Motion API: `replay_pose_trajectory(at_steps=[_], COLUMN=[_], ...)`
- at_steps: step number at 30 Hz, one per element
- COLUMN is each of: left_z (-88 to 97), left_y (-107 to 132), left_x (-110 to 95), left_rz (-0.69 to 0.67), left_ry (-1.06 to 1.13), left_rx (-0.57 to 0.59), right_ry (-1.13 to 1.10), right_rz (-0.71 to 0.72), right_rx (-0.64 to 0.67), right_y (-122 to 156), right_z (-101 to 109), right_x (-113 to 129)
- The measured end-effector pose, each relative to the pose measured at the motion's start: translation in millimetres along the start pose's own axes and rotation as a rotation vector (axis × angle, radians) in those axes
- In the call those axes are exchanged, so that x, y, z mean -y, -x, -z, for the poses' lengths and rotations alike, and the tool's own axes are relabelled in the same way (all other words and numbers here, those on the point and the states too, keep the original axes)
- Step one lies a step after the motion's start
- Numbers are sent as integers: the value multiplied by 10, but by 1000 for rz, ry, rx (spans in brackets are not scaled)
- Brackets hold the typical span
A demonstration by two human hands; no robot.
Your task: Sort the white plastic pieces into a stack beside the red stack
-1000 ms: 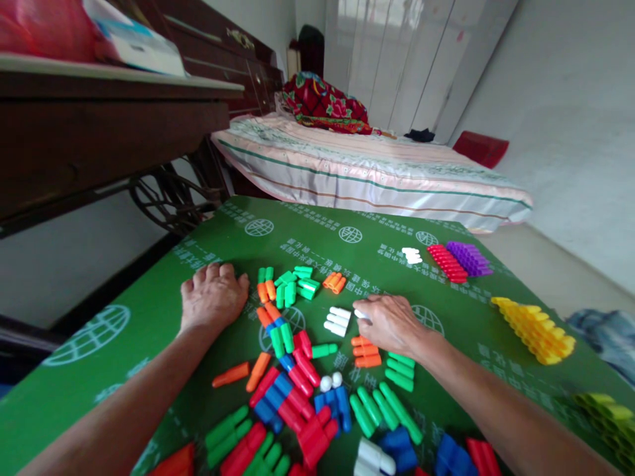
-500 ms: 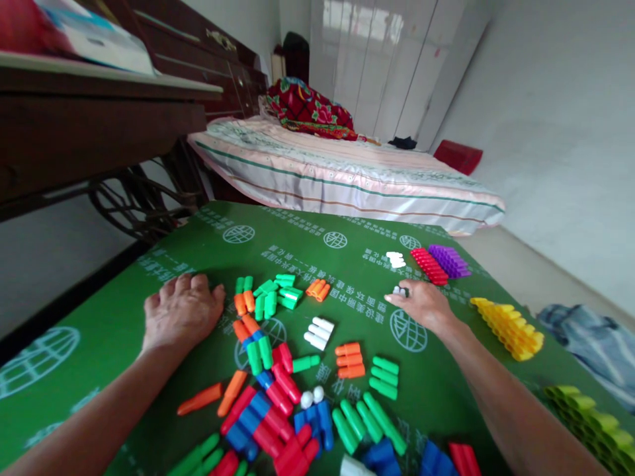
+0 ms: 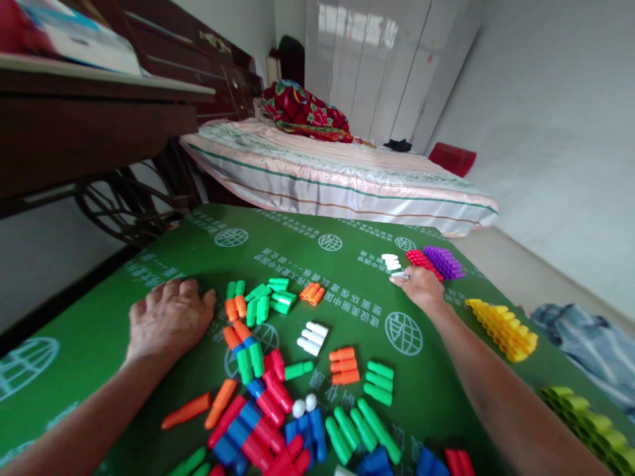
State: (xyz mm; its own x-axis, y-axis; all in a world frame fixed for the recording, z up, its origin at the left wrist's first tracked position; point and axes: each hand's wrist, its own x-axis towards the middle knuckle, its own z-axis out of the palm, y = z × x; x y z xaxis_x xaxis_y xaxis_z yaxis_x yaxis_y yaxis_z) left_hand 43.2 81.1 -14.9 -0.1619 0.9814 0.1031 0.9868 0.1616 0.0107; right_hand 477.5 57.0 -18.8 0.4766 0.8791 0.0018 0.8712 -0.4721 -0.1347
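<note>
My right hand (image 3: 421, 288) is stretched far out on the green mat (image 3: 149, 277), and its fingertips pinch a small white peg (image 3: 399, 274) just below the little white pile (image 3: 390, 262), next to the red row (image 3: 421, 260) and the purple row (image 3: 444, 262). My left hand (image 3: 166, 317) lies flat and open on the mat, holding nothing, just beside some orange and green pegs (image 3: 237, 301).

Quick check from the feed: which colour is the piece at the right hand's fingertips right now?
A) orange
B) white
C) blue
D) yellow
B: the right hand has a small white piece at its fingertips, just below the little white pile beside the red row.
</note>
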Motion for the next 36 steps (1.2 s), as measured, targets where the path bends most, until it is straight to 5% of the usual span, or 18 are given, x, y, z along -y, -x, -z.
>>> replay_pose_trajectory(at_steps=[36], left_z=[7], left_y=[55], left_x=[-74], left_rz=[9], left_ry=[13], left_rx=[-20], right_ry=[72], right_rz=[14], right_rx=[-84], right_y=[-52], right_z=[-32], right_x=[46])
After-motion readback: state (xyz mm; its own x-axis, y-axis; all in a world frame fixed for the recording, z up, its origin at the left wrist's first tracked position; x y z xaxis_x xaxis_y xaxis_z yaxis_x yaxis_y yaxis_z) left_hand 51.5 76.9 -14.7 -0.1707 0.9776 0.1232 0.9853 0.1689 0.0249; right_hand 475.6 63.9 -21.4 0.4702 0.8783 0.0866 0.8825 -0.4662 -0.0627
